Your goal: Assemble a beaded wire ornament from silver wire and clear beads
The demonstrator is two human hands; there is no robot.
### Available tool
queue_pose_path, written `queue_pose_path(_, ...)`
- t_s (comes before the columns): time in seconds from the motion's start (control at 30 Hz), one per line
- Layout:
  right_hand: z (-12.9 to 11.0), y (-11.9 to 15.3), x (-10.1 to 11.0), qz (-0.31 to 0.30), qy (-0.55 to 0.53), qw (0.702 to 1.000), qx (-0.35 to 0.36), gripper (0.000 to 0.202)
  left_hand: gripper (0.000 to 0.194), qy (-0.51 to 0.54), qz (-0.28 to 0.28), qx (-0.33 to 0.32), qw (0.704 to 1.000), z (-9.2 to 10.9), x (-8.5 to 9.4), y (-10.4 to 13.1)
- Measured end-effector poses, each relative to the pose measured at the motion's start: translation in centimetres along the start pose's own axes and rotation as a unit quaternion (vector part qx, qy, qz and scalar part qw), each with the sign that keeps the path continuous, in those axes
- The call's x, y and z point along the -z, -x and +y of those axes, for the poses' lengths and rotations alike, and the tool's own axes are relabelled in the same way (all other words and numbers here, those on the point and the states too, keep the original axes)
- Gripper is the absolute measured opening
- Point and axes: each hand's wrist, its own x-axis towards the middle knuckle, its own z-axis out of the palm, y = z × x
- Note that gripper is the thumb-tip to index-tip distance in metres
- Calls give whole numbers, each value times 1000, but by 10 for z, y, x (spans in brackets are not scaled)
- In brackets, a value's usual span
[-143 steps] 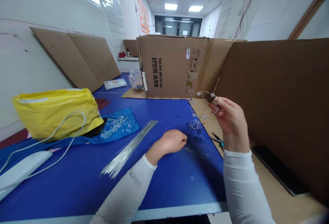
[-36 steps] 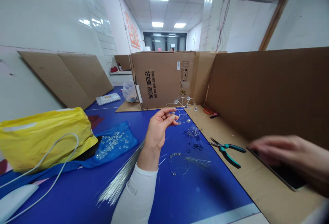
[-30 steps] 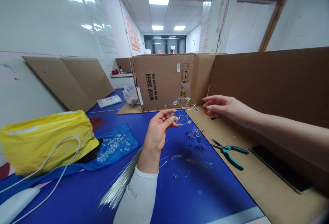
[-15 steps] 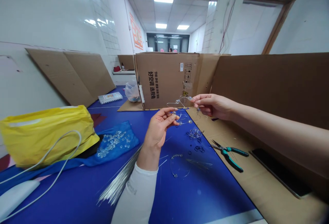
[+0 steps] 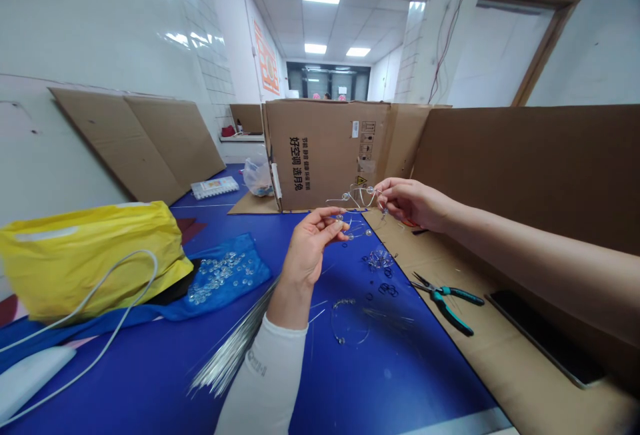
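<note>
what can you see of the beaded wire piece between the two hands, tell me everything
The beaded wire piece is thin, silvery wire bent into loose curves, with clear, round beads spaced along it; whether they are glass or plastic I cannot tell. It is held up over the blue table, in front of the cardboard box. The left hand pinches its lower part, and the right hand holds its right side. Its full outline is hard to trace.

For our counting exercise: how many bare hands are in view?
2: the bare left hand, centre, pinching silver wire with clear round beads; the bare right hand, farther right, holding that wire. Brown cardboard could hide others.
</note>
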Motion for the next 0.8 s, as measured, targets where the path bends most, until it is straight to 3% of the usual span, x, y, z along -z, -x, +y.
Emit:
queue_pose_path(0.23, -1, -13, 2, -2, 23, 998, -54, 16, 27, -3, 5, 1, 1000, 0, 1, -1)
queue_pose_path(0.4, -7, -13, 3, -48, -23, 994, -96, 13, 25, -6, 13, 0, 1000, 1, 3, -2)
queue_pose_path(0.57, -8, -6, 4, -62, -24, 996, -66, 19, 24, -11, 17, 1, 1000, 1, 5, -3)
queue_pose_path(0.8, -1, -2, -2, -14, 115, 993, 20, 37, 25, -9, 3, 4, 1000, -1, 2, -3)
